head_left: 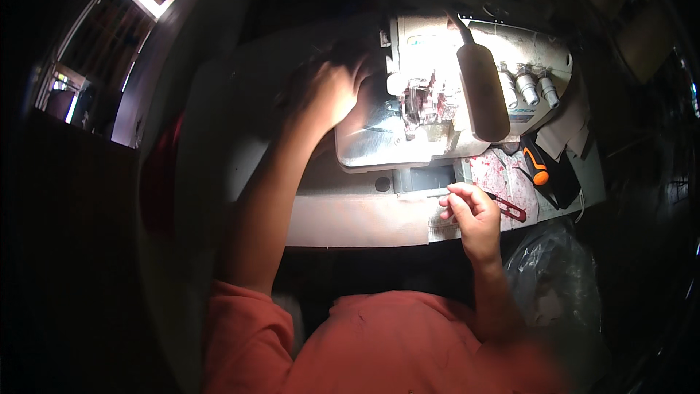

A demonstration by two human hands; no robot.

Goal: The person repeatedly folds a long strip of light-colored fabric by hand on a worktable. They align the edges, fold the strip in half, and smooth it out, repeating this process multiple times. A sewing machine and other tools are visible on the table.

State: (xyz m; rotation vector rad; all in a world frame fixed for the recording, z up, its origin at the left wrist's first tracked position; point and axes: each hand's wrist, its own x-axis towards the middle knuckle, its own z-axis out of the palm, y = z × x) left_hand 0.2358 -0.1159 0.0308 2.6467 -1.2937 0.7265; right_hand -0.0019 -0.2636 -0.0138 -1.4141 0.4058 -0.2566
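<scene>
A white overlock-type sewing machine [550,55] stands brightly lit in front of me, with a row of tension knobs [526,89] on its right. My left hand [332,95] reaches forward at the left of the machine's work plate [357,147]. Its fingers run into dark shadow, and whether they hold anything is hidden. Nearer to me, over the table's front part, my right hand [474,217] is closed, thumb and forefinger brought together in a pinch. Anything between those fingertips is too small to make out. Just beside this hand lies a red-handled tool [512,209].
An elongated lamp head [483,95] hangs in front of the machine. To the right, an orange-and-black handle [538,169] rests on the table by a red-spotted pale cloth [503,175]. A clear plastic bag [558,270] hangs below the right front edge.
</scene>
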